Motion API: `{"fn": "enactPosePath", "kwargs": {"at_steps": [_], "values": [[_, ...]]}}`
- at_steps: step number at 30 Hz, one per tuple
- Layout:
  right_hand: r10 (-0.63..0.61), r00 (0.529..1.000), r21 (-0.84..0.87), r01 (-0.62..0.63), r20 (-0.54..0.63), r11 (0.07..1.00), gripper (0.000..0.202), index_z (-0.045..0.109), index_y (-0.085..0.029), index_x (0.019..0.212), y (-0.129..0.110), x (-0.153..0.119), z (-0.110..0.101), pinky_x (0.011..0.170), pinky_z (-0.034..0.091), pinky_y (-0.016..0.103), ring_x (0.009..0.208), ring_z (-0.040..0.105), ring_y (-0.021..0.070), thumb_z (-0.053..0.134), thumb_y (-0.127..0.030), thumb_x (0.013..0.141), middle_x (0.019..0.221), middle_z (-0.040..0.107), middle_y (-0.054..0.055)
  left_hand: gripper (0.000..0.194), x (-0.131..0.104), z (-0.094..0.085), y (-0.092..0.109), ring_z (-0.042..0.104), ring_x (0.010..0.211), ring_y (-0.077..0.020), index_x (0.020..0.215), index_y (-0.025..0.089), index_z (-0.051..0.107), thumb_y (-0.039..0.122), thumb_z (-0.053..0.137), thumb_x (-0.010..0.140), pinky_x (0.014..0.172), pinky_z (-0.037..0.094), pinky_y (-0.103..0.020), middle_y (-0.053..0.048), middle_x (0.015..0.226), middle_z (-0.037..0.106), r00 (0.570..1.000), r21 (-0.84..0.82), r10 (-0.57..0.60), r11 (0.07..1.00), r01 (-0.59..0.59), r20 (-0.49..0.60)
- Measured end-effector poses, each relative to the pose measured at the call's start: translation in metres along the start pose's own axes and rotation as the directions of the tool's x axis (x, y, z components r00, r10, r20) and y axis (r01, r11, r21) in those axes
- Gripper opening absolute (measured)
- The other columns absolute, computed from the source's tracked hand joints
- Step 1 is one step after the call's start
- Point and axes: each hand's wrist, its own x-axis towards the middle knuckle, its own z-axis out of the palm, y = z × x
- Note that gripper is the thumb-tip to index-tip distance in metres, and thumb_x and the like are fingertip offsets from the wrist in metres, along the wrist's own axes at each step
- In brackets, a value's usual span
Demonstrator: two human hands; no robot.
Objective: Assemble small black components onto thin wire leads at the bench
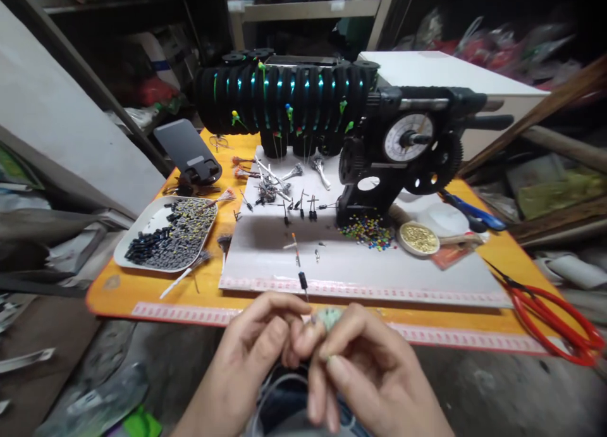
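My left hand [258,351] and my right hand [367,364] meet just in front of the table's near edge, fingers curled and fingertips close together. Both are closed in a pinch; whatever they hold is too small or hidden to name. A pale green patterned wrap [331,318] shows between them, seemingly round a fingertip. Just beyond the fingers, a thin stem with a black cylinder [303,280] and an orange tip lies on the white board [265,269]. Small metal pieces [317,255] lie beside it. Several more black-cylinder stems [301,210] lie farther back.
A white tray [122,247] of small grey and black pieces stands left, near a phone stand [187,149]. Behind is a black winding machine [294,98] with a dial. Coloured beads [366,231], a dish of gold bits [418,240] and red-handled scissors [552,323] lie right.
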Motion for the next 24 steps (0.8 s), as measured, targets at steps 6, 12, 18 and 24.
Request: {"fn": "enactPosePath", "kwargs": {"at_steps": [6, 12, 18, 24], "values": [[0.172, 0.983, 0.163, -0.159, -0.067, 0.974, 0.037, 0.05, -0.019, 0.08, -0.001, -0.007, 0.004, 0.052, 0.052, 0.017, 0.055, 0.068, 0.007, 0.074, -0.046, 0.086, 0.07, 0.07, -0.001, 0.026, 0.019, 0.012, 0.002, 0.06, 0.073, -0.0093, 0.078, 0.019, 0.077, 0.042, 0.071, 0.088, 0.07, 0.048, -0.017, -0.002, 0.081, 0.061, 0.994, 0.07, 0.105, 0.992, -0.104, -0.007], [0.245, 0.961, 0.01, -0.246, -0.125, 0.969, 0.045, 0.052, -0.019, 0.076, -0.007, -0.009, 0.001, 0.042, 0.036, 0.014, 0.04, 0.042, 0.0023, 0.074, -0.058, 0.08, 0.051, 0.052, -0.008, 0.029, 0.028, 0.03, 0.008, 0.022, 0.041, -0.0028, 0.077, 0.016, 0.066, 0.041, 0.066, 0.092, 0.042, 0.022, -0.012, 0.01, 0.048, 0.038, 0.997, -0.179, 0.007, 0.984, 0.007, 0.078], [0.24, 0.964, -0.043, -0.246, -0.114, 0.968, 0.046, 0.05, -0.02, 0.073, -0.009, -0.008, 0.0, 0.041, 0.032, 0.014, 0.039, 0.041, 0.0032, 0.072, -0.059, 0.08, 0.049, 0.051, -0.008, 0.028, 0.034, 0.034, 0.007, 0.023, 0.038, -0.0015, 0.074, 0.016, 0.067, 0.039, 0.07, 0.09, 0.038, 0.02, -0.011, 0.009, 0.046, 0.043, 1.0, -0.258, 0.029, 0.966, -0.028, 0.0], [0.224, 0.969, 0.007, -0.225, -0.1, 0.974, 0.037, 0.055, -0.018, 0.086, -0.008, -0.008, -0.007, 0.046, 0.046, 0.016, 0.044, 0.057, 0.0052, 0.07, -0.052, 0.086, 0.06, 0.062, -0.004, 0.041, 0.022, 0.03, 0.0, 0.053, 0.051, -0.0069, 0.1, 0.019, 0.08, 0.055, 0.071, 0.082, 0.05, 0.045, -0.02, -0.01, 0.092, 0.072, 1.0, -0.117, -0.008, 0.993, 0.01, 0.011]]}}
